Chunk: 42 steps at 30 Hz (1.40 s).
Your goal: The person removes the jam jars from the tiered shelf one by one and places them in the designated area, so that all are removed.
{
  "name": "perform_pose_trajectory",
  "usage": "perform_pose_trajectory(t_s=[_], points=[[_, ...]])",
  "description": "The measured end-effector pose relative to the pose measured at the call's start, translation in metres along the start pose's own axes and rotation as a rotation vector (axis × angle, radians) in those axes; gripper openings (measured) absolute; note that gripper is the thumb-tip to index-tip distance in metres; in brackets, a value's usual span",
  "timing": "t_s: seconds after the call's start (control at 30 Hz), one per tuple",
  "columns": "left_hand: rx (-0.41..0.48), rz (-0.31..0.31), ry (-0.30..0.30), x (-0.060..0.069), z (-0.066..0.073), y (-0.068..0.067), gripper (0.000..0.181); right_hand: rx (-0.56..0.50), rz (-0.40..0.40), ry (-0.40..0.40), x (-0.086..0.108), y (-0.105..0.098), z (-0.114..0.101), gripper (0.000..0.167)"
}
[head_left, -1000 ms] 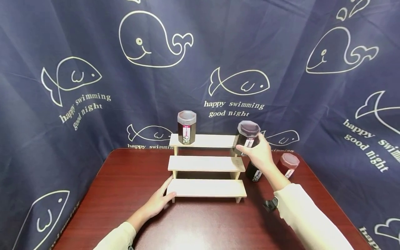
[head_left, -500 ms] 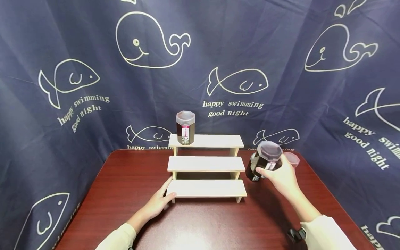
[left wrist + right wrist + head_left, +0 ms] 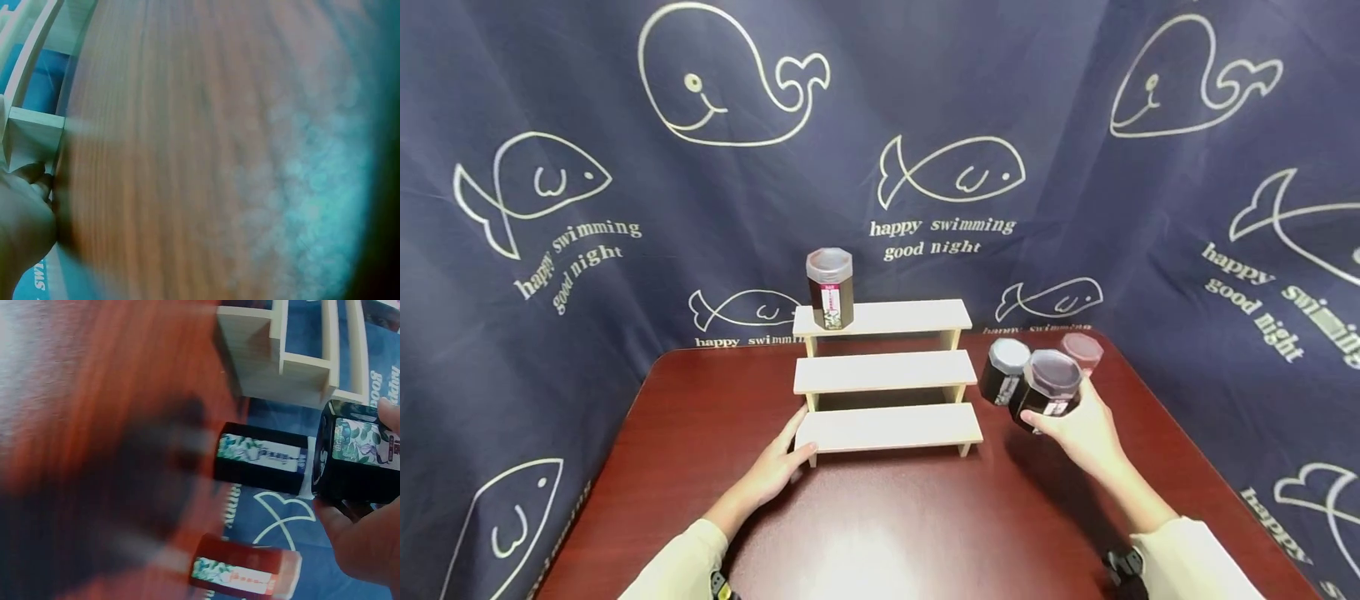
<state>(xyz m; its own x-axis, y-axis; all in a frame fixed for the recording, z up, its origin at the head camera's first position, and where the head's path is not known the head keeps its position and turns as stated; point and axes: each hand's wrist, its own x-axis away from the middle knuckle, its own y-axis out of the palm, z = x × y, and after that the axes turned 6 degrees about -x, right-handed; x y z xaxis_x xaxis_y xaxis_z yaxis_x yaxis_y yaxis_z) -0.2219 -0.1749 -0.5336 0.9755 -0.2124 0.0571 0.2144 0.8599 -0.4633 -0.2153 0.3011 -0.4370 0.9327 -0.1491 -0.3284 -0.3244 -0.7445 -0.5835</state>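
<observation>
Right hand (image 3: 1086, 429): we find it grasping a dark, multi-sided jar with a clear lid (image 3: 1048, 390), thumb on the near side. The grasped jar is raised above the red-brown wood-grain worktop (image 3: 715, 392), to the right of the pale, three-tier wooden stand (image 3: 887, 371).

Left hand (image 3: 772, 468): we find it gripping the left end of the stand's lowest tier, thumb at the front edge.

Further jars: a brown, multi-sided jar with a clear lid (image 3: 831, 289) stands upright at the left end of the top tier. A second dark jar with a pale lid (image 3: 1003, 373) stands on the worktop just beside the stand; in the head view the grasped jar overlaps it, and we cannot tell whether they touch. A red jar with a pale pink lid (image 3: 1082, 350) stands behind, farther right.

Markings: the grasped jar's label (image 3: 369, 442) carries green leaves and small characters that we cannot read. The top-tier jar's label has a magenta band over a white panel. On the navy fabric backdrop (image 3: 775, 225), among fish and whale outlines, we read "happy swimming good night".
</observation>
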Motion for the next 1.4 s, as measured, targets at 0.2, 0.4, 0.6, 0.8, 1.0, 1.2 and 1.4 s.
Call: perform_pose_trajectory(t_s=[0.2, 0.4, 0.6, 0.8, 1.0, 1.2, 1.4], points=[[-0.038, 0.023, -0.012, 0.002, 0.002, -0.008, 0.073, -0.029, -0.06, -0.017, -0.009, 0.012, 0.008, 0.091], [-0.069, -0.041, -0.019, 0.0, 0.003, -0.004, 0.073, -0.021, -0.087, 0.032, 0.009, 0.021, 0.039, 0.09], [-0.068, -0.044, -0.009, 0.001, 0.0, -0.005, 0.073, -0.016, -0.123, 0.053, 0.019, 0.033, 0.055, 0.089], [-0.061, -0.056, -0.011, 0.001, -0.002, -0.005, 0.074, -0.007, -0.134, 0.08, 0.017, 0.036, 0.06, 0.094], [-0.025, -0.059, 0.008, -0.004, 0.004, -0.005, 0.075, -0.007, -0.112, 0.085, 0.01, 0.035, 0.065, 0.096], [-0.046, -0.059, -0.01, -0.002, 0.001, -0.003, 0.074, -0.022, -0.109, 0.104, 0.013, 0.037, 0.068, 0.096], [-0.037, -0.059, -0.006, 0.0, 0.003, -0.005, 0.074, -0.059, -0.113, 0.102, 0.016, 0.04, 0.066, 0.097]])
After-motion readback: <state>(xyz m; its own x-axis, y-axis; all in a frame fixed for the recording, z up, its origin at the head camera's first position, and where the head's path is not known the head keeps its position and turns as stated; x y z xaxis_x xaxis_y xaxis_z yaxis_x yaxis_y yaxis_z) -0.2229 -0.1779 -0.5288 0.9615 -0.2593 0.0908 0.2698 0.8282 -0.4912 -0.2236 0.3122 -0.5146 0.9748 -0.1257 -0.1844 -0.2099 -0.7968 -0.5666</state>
